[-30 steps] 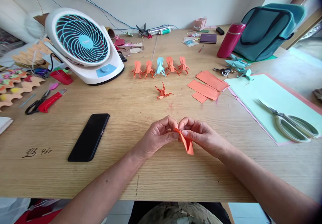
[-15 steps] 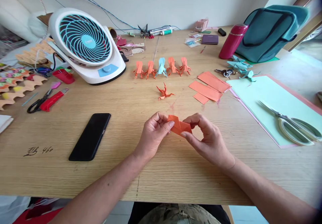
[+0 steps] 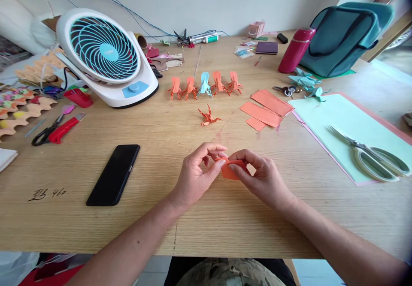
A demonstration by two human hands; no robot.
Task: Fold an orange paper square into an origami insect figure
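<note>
Here, left hand (image 3: pixel 198 170) and right hand (image 3: pixel 264 178) pinch folded orange paper (image 3: pixel 228 173); spiky paper figure (image 3: pixel 209 119) beyond, on wood-grained table (image 3: pixel 164 149).

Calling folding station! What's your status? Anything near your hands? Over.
Left hand, right hand: both on folded orange paper. Spidery orange figure beyond, not touching. Black phone off to the left.

a black phone (image 3: pixel 113 175) lies flat; a pink bottle (image 3: pixel 296 51) stands beside a teal bag (image 3: pixel 337 56).
</note>
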